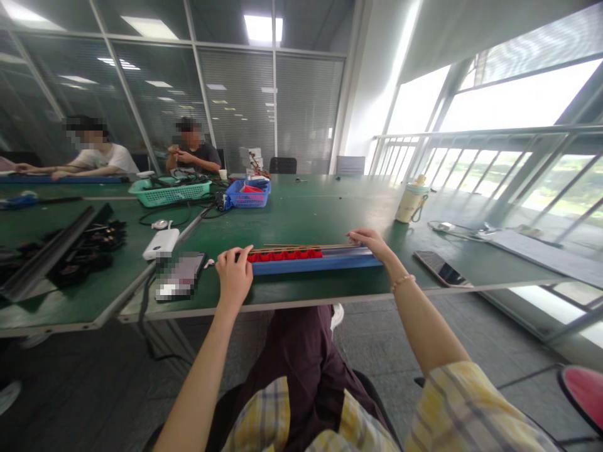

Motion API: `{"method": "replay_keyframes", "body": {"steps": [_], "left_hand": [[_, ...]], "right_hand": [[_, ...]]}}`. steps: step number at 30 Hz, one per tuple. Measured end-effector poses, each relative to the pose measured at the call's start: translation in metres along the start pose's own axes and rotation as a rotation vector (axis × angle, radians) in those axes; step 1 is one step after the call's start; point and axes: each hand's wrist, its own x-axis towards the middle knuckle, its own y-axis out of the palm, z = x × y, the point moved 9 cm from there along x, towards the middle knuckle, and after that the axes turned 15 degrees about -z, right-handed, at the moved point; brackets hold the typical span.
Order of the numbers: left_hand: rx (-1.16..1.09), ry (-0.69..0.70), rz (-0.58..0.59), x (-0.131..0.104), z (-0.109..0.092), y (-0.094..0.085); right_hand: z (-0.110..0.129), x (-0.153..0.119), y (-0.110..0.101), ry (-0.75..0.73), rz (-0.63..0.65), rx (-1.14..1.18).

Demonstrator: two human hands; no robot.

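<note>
A long, narrow blue trough (311,266) lies on the table in front of me, with several red pieces (285,255) in a row inside its left and middle part. Thin tan strips (296,246) run lengthwise along its top. My left hand (235,275) is curled around the trough's left end, fingers over the edge by the strips. At the right end, my right hand (370,242) pinches the strips' ends between thumb and fingertips. Its palm hides the trough's far right tip.
A phone (181,276), white power bank (161,243) and earbuds lie left; another phone (440,269) lies right. Behind stand a bottle (411,202), green basket (169,193) and blue basket (247,196). Black parts (89,251) cover the left table. Two people sit across.
</note>
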Motion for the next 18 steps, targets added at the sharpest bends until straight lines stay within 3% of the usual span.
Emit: {"method": "replay_keyframes", "body": {"steps": [7, 14, 18], "left_hand": [[0.002, -0.016, -0.011, 0.000, 0.002, 0.001], [0.006, -0.024, -0.015, -0.001, 0.002, 0.002], [0.002, -0.022, -0.022, -0.001, 0.002, 0.001]], "right_hand": [[0.013, -0.014, 0.017, 0.024, 0.204, -0.089], [0.014, -0.014, 0.017, 0.025, 0.208, -0.099], [0.006, -0.009, 0.010, 0.039, 0.133, -0.082]]}}
